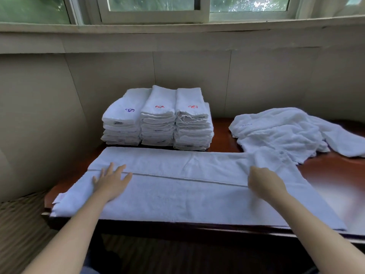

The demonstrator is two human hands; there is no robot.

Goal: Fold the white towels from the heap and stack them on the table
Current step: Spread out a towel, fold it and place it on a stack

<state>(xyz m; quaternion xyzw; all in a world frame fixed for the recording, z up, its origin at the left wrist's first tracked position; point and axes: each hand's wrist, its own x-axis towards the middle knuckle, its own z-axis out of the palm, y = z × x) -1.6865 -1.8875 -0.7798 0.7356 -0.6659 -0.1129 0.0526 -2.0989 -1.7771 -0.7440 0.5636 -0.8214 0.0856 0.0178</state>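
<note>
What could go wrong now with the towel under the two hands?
1. The long towel overhangs the table at its near left corner, so it may slide off.
2. Its far right end touches the unfolded heap; a fold may drag that along.
3. The left hand only presses flat, while the right hand pulls, so the hem may skew.

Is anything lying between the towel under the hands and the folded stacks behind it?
Nothing visible. The towel lies just in front of the stacks; the heap sits off to the right, overlapping only the towel's right end.
</note>
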